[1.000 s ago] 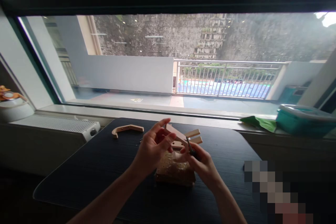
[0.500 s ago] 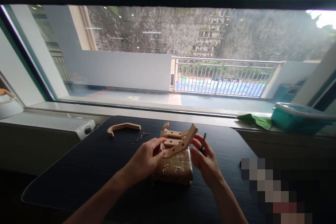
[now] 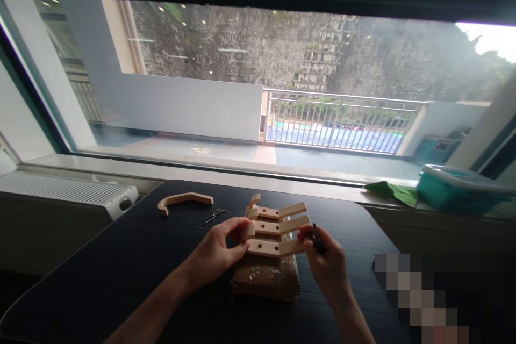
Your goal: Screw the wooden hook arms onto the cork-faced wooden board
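Three bent wooden hooks with drilled holes lie in a row across a brown, shiny-wrapped block (image 3: 266,282). My left hand (image 3: 226,244) pinches the curled left end of the nearest hook (image 3: 266,248). At that hook's right end, the fingertips of my right hand (image 3: 326,255) touch the wood. That same hand also grips a small dark screwdriver (image 3: 318,239), mostly hidden by the fingers. The middle hook (image 3: 269,227) and the far hook (image 3: 268,212) lie just beyond, their right ends angled up.
Another wooden hook (image 3: 185,199) lies on the black table (image 3: 133,258) at the far left, beside several screws (image 3: 215,216). A radiator (image 3: 72,193) stands left of the table. On the right of the sill are a teal box (image 3: 459,191) and a green cloth (image 3: 393,193).
The nearest hook, earlier raised and tilted between both hands, is lowered level onto the block beside the other two. My right hand has turned the screwdriver and moved slightly down.
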`<action>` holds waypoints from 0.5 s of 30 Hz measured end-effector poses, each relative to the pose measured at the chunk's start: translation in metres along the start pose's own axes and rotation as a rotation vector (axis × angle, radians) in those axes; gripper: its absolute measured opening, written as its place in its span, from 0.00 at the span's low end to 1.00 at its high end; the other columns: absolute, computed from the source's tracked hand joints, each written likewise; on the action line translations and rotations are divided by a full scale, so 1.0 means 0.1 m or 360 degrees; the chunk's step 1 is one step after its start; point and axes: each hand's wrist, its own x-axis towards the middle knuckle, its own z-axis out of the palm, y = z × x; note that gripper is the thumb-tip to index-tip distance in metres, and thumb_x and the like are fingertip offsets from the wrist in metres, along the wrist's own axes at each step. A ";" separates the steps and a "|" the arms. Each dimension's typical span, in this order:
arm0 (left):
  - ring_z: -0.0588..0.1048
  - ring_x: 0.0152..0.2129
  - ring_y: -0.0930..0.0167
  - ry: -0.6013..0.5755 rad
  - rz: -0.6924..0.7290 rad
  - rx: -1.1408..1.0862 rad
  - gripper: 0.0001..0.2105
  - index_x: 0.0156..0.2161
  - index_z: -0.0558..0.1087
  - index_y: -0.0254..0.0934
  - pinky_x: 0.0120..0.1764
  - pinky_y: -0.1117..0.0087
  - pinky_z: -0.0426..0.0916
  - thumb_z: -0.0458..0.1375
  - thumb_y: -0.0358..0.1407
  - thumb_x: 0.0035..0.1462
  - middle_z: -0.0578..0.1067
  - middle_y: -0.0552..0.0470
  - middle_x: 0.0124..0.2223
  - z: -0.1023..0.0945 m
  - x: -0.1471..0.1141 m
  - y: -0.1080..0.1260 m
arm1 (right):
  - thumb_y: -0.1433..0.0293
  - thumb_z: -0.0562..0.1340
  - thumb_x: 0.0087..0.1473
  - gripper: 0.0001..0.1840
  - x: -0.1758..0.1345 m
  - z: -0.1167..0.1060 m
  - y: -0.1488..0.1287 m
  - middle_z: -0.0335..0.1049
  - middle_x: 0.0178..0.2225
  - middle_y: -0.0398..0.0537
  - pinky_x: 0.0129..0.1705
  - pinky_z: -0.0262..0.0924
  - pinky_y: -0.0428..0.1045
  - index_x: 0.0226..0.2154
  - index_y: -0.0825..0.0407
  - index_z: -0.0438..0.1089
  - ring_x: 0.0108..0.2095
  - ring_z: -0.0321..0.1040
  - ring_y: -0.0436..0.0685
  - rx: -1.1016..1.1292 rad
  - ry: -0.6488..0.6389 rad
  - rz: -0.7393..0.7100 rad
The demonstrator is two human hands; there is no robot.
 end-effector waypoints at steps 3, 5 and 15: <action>0.72 0.37 0.69 0.0000 0.0015 -0.0007 0.14 0.43 0.70 0.36 0.43 0.71 0.67 0.56 0.36 0.50 0.74 0.51 0.38 0.02 0.01 -0.06 | 0.72 0.55 0.47 0.08 -0.01 -0.01 0.02 0.71 0.28 0.43 0.31 0.61 0.46 0.32 0.51 0.68 0.29 0.66 0.52 -0.0144 0.0019 -0.0093; 0.72 0.38 0.69 0.0012 0.0040 -0.0015 0.12 0.42 0.70 0.37 0.43 0.71 0.66 0.56 0.37 0.51 0.74 0.51 0.39 0.04 0.00 -0.09 | 0.73 0.55 0.47 0.08 -0.01 -0.01 0.03 0.70 0.28 0.43 0.30 0.60 0.45 0.32 0.51 0.67 0.28 0.65 0.52 -0.0230 0.0016 -0.0183; 0.73 0.40 0.69 0.0164 0.0000 0.0025 0.14 0.44 0.70 0.42 0.44 0.72 0.67 0.57 0.39 0.51 0.74 0.52 0.42 0.14 -0.01 -0.30 | 0.74 0.56 0.48 0.08 0.02 0.04 0.03 0.68 0.36 0.47 0.30 0.62 0.45 0.34 0.49 0.66 0.30 0.66 0.51 -0.0418 0.0155 -0.0519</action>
